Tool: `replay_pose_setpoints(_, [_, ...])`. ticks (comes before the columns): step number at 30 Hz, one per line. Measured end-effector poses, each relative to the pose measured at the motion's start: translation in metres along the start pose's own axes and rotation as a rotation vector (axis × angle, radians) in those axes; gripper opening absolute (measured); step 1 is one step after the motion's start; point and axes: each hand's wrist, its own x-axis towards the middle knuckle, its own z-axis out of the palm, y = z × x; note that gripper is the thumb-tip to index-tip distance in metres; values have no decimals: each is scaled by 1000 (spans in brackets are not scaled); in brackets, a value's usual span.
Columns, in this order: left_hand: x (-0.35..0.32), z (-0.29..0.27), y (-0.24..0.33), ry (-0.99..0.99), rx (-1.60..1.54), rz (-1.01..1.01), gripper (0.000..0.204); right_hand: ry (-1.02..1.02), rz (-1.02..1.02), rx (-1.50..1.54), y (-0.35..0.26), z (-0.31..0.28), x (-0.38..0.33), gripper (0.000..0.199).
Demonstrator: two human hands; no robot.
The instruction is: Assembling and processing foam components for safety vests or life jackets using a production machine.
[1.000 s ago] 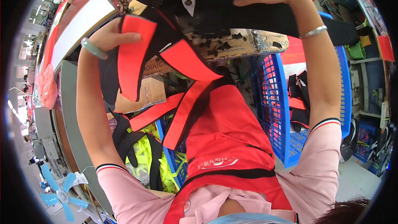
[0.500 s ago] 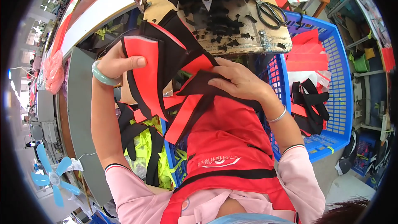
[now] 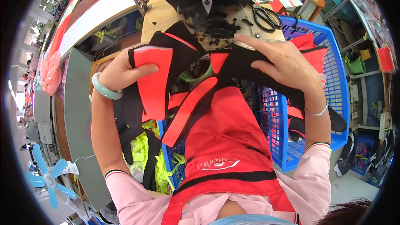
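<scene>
My left hand (image 3: 127,71) pinches the end of a red-orange and black fabric piece (image 3: 156,77), thumb on its red face. Other black and red layers fold behind and beside it. My right hand (image 3: 287,64) is at a long black fabric strap (image 3: 239,63) with a small red patch. Its thumb lies on the strap, the index finger stretches along the upper edge, and the other fingers are partly hidden. The strap's rounded tail (image 3: 335,121) hangs past my right wrist. A red strip with black edging (image 3: 189,112) hangs between my hands, before my red apron (image 3: 229,129).
A dark machine with a pointed metal part (image 3: 206,0) stands ahead over a board (image 3: 160,18) strewn with black scraps. Black-handled scissors (image 3: 266,18) lie at its right. A blue basket (image 3: 337,87) holds red and black pieces; yellow-green material (image 3: 143,152) sits at lower left.
My right hand has moved right and slightly up, drawing the black strap out sideways. My left hand stays nearly in place, its red piece now turned more toward me.
</scene>
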Motion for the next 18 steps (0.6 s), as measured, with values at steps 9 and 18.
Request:
replay_pose_setpoints(9, [35,-7,-1,234,748,346,38,213,-51,-126,47,11,29,30])
replay_pose_setpoints(18, [58,-13,3,221,833,387,31,183,-23,-104,70,12,50,31])
